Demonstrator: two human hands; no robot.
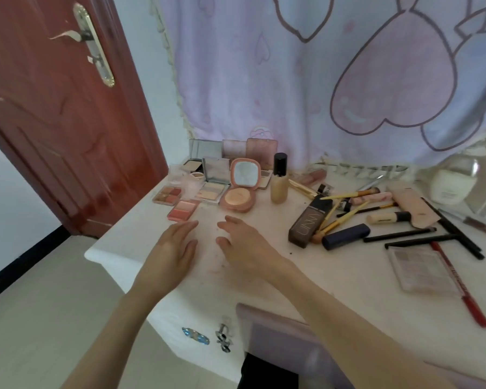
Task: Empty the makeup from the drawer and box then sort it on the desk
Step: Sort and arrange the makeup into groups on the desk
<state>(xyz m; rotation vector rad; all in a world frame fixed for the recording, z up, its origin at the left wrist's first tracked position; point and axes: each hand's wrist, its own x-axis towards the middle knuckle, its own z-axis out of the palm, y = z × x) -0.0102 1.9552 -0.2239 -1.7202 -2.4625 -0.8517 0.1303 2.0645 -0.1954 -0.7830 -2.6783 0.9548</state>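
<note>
Both of my hands hover empty over the white desk (334,279). My left hand (170,252) and my right hand (243,245) are open, fingers spread, just in front of a pink blush palette (183,209) and an open round peach compact (240,189). Several open palettes (211,183) are grouped at the back left. A foundation bottle with a black cap (279,178) stands upright beside them. A brown foundation tube (310,220), a dark blue case (345,236), brushes (348,209) and pencils (421,237) lie jumbled to the right.
An eyeshadow palette (421,266) and a red pencil (460,284) lie at the desk's right. A white jar (448,189) stands at the back right. A pink box (281,335) sits at the near edge. A red door (56,108) is at left, a curtain (320,80) behind.
</note>
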